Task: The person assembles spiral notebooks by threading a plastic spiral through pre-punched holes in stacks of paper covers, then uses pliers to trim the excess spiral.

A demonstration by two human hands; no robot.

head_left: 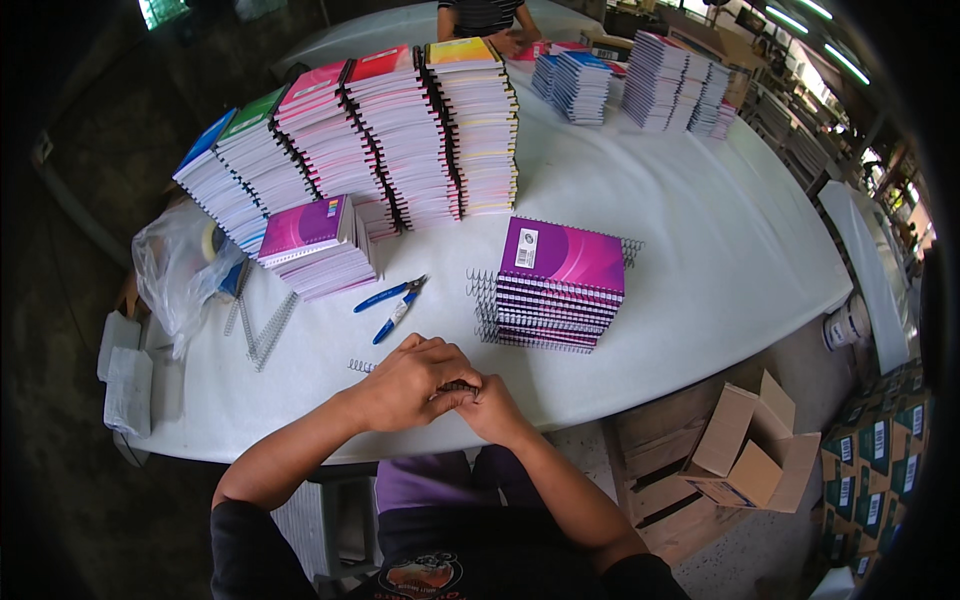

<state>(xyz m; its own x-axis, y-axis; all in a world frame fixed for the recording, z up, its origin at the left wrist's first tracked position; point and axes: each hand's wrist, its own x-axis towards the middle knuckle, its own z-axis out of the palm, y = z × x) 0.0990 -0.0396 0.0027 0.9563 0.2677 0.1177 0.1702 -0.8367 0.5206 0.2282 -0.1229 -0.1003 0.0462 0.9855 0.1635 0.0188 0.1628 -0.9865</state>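
Observation:
My left hand (415, 378) and my right hand (490, 405) meet at the near edge of the white table (700, 240), fingers closed together around a short dark wire spiral (458, 385) that is mostly hidden. A loose bit of spiral (360, 366) lies just left of my left hand. Blue-handled pliers (392, 302) lie beyond my hands. To the right of them stands a stack of purple spiral notebooks (560, 285), alternately turned, with wire coils sticking out on both sides.
Tall stacks of colourful notebooks (400, 140) fan across the back left, with a shorter purple stack (315, 245) in front. Loose wire spirals (262, 330) and a plastic bag (180, 270) lie at left. Another person's hands (510, 40) work at the far end. Open cardboard boxes (745, 455) sit on the floor at right.

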